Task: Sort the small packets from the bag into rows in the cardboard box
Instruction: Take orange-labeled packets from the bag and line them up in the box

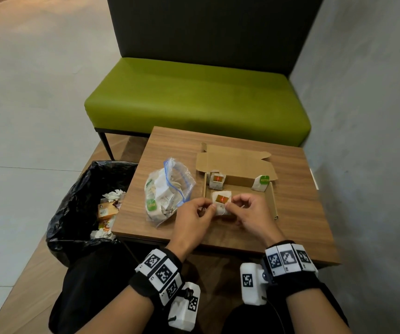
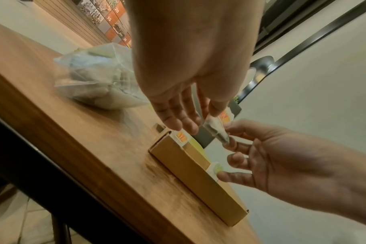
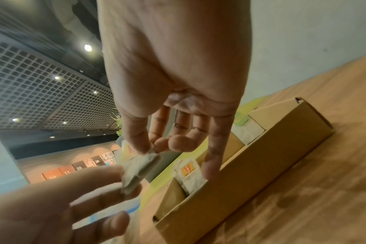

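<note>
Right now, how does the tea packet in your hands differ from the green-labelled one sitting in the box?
The held packet has an orange-red label; the green-labelled packet has a green one. The held packet is pinched between the left hand and right hand above the cardboard box; the green-labelled packet stands untouched in the box's far right corner. Both look like small pale paper packets of similar size.
</note>
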`<control>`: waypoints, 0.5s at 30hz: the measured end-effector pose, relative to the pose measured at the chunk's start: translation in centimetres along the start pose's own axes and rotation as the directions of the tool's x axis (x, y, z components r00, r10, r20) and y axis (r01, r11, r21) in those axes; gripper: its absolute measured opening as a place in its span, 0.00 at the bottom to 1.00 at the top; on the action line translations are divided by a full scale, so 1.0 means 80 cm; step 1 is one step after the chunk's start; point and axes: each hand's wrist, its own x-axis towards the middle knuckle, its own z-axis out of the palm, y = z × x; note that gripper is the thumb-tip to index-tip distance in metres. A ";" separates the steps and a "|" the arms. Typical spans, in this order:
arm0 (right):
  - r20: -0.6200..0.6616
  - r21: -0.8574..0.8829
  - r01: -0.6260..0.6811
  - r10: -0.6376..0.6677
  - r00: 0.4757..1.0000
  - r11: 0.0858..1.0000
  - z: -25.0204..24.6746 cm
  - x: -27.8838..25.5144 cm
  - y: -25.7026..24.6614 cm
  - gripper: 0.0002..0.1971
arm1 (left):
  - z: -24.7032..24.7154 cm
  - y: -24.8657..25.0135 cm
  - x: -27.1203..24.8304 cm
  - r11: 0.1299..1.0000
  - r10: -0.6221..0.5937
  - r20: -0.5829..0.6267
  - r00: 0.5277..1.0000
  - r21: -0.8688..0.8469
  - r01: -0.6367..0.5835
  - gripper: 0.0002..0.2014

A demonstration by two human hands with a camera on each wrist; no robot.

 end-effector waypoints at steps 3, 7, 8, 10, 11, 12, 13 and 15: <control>-0.075 -0.026 0.016 -0.018 0.997 1.000 -0.007 0.026 0.004 0.05 | 0.006 -0.004 0.005 0.988 -0.003 0.032 0.999 0.155 -0.002 0.14; -0.148 -0.124 -0.030 0.012 0.989 0.992 -0.004 0.068 0.018 0.04 | 0.014 -0.014 0.004 0.906 -0.004 0.210 0.978 0.416 -0.085 0.23; -0.151 -0.156 -0.049 0.025 0.988 0.987 0.000 0.078 0.023 0.04 | 0.015 -0.015 0.003 0.888 0.011 0.230 0.973 0.445 -0.115 0.23; -0.163 -0.216 -0.080 0.045 0.986 0.973 0.009 0.094 0.031 0.06 | 0.017 -0.017 0.002 0.855 0.048 0.255 0.966 0.489 -0.172 0.25; -0.171 -0.247 -0.094 0.052 0.984 0.964 0.013 0.101 0.035 0.06 | 0.018 -0.018 0.001 0.840 0.060 0.269 0.961 0.507 -0.195 0.26; -0.177 -0.275 -0.106 0.058 0.983 0.956 0.017 0.108 0.039 0.07 | 0.018 -0.019 0.001 0.826 0.067 0.285 0.956 0.521 -0.214 0.26; -0.183 -0.299 -0.118 0.065 0.981 0.947 0.021 0.114 0.041 0.07 | 0.018 -0.021 0.001 0.816 0.073 0.301 0.951 0.530 -0.231 0.26; -0.194 -0.331 -0.134 0.071 0.978 0.934 0.026 0.119 0.043 0.06 | 0.019 -0.024 0.001 0.799 0.091 0.324 0.942 0.541 -0.263 0.25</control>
